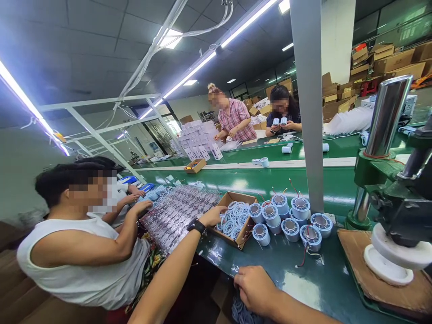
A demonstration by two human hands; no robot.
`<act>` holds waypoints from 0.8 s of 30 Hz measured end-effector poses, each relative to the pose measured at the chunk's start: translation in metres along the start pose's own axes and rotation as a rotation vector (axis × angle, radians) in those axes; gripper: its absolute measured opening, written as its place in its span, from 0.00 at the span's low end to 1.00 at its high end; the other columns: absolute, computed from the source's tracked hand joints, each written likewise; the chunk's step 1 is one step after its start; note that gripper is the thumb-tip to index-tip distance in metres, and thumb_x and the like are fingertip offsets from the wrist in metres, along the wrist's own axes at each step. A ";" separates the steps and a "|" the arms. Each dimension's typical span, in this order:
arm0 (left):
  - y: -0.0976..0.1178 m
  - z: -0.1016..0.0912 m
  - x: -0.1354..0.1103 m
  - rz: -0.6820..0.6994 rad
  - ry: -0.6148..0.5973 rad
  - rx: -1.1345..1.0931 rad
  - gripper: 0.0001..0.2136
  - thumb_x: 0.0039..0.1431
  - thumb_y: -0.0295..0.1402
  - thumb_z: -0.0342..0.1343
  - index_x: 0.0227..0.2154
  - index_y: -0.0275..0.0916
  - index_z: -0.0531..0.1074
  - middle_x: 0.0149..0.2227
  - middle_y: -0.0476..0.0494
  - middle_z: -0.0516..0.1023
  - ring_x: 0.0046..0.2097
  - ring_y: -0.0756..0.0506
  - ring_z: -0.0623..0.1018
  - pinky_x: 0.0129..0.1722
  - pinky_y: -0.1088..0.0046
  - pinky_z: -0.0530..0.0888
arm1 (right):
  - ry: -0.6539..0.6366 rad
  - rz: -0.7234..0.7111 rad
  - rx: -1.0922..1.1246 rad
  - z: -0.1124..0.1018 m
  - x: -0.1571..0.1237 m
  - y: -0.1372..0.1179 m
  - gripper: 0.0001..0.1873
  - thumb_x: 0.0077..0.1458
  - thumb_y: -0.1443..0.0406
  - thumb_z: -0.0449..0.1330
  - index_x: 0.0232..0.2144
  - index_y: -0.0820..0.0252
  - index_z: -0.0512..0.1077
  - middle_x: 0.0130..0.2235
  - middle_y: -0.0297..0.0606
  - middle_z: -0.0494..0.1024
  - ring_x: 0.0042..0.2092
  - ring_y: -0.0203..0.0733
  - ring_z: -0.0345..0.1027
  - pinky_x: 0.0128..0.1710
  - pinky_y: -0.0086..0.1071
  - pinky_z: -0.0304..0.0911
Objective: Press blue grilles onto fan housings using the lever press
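My left hand (212, 217) reaches to the left side of a cardboard box (240, 242) of light blue plastic rings (234, 220). Its fingers are bent together at the rings; what they grip, if anything, is too small to make out. At the front edge of the green table my right hand (257, 287) is closed, its fingers curled inward, and their inside is hidden. Just below it hangs or lies a bunch of grey-blue rings (240, 311), partly covered by the hand. Several blue-and-white cylindrical units (290, 228) with wire leads stand right of the box.
A press (398, 225) with white round pads stands on cardboard at the right. Left of the box lies a shiny patterned sheet (182, 211). A co-worker in a white sleeveless top (81, 256) sits at left; two people work across the green bench (229, 177). A grey post (308, 112) rises behind the units.
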State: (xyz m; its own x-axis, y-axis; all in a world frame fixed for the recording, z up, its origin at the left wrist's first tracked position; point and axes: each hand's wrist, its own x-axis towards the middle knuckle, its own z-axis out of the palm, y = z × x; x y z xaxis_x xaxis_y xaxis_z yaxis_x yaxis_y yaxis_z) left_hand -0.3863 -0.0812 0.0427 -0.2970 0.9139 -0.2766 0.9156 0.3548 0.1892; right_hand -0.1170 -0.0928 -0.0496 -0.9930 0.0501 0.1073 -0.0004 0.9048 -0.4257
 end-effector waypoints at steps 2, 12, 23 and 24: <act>-0.003 -0.002 -0.001 0.022 0.024 -0.026 0.16 0.63 0.37 0.57 0.52 0.38 0.70 0.52 0.39 0.74 0.49 0.40 0.77 0.48 0.54 0.76 | 0.000 0.000 0.003 0.000 0.000 0.000 0.13 0.52 0.69 0.54 0.38 0.59 0.75 0.40 0.42 0.81 0.41 0.47 0.77 0.38 0.32 0.67; -0.004 0.010 -0.005 -0.004 0.087 -0.098 0.14 0.63 0.37 0.57 0.50 0.38 0.71 0.52 0.39 0.75 0.49 0.41 0.77 0.48 0.55 0.76 | 0.013 0.001 0.041 -0.002 -0.001 -0.001 0.13 0.52 0.70 0.53 0.37 0.60 0.76 0.39 0.44 0.81 0.41 0.47 0.76 0.39 0.33 0.68; 0.023 -0.008 -0.041 -0.137 0.536 -0.523 0.12 0.63 0.37 0.57 0.45 0.36 0.73 0.46 0.41 0.77 0.46 0.42 0.77 0.46 0.56 0.76 | 0.227 0.121 0.305 -0.015 -0.004 -0.003 0.22 0.54 0.73 0.52 0.50 0.59 0.72 0.45 0.43 0.78 0.43 0.45 0.75 0.43 0.33 0.68; 0.033 -0.003 -0.052 -0.129 0.571 -0.587 0.11 0.62 0.37 0.58 0.44 0.36 0.73 0.45 0.42 0.77 0.45 0.42 0.78 0.46 0.56 0.75 | 0.284 0.162 0.343 -0.022 -0.004 -0.006 0.26 0.55 0.73 0.51 0.57 0.59 0.67 0.49 0.44 0.76 0.45 0.45 0.74 0.45 0.34 0.68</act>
State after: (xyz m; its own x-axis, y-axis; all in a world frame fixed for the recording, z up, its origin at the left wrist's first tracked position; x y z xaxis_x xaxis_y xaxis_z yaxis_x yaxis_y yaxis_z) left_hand -0.3413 -0.1164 0.0663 -0.6266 0.7626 0.1610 0.6215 0.3642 0.6936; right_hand -0.1102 -0.0894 -0.0279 -0.9118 0.3362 0.2359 0.0654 0.6860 -0.7247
